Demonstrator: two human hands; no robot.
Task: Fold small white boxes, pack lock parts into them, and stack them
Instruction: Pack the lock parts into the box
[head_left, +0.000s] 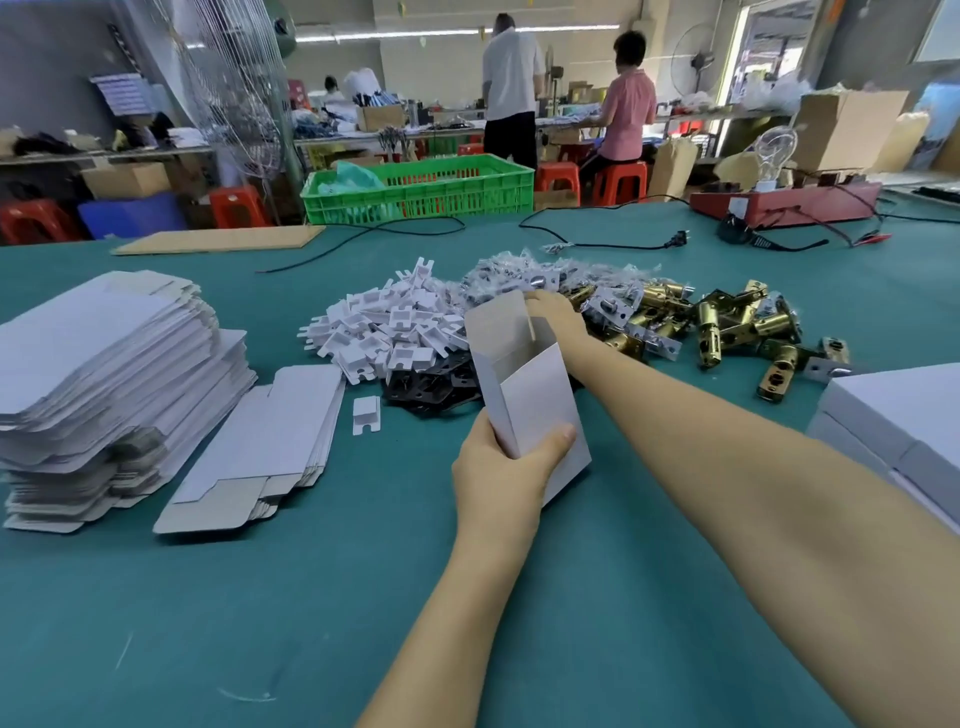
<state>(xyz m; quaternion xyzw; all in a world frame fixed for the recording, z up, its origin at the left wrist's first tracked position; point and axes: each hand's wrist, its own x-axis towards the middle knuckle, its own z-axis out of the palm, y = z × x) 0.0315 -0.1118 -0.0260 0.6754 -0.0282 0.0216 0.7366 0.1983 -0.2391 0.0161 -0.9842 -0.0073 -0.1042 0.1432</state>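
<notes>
Head view: left grip (501, 467) clasps white box (530, 400); right grip (553, 312) unclear behind it.

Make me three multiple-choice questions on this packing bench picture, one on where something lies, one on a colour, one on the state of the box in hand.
1. Where is the tall stack of flat box blanks?
A. at the table's left
B. inside the green crate
C. under the right arm

2. What colour is the crate behind the table?
A. red
B. green
C. blue

3. The small white box in the left hand is:
A. flat
B. taped shut
C. opened up, top flap raised

Answers: 1 A, the stack sits far left on the table. 2 B, its lattice walls are green. 3 C, the top is open, with the right hand at its mouth.
</notes>
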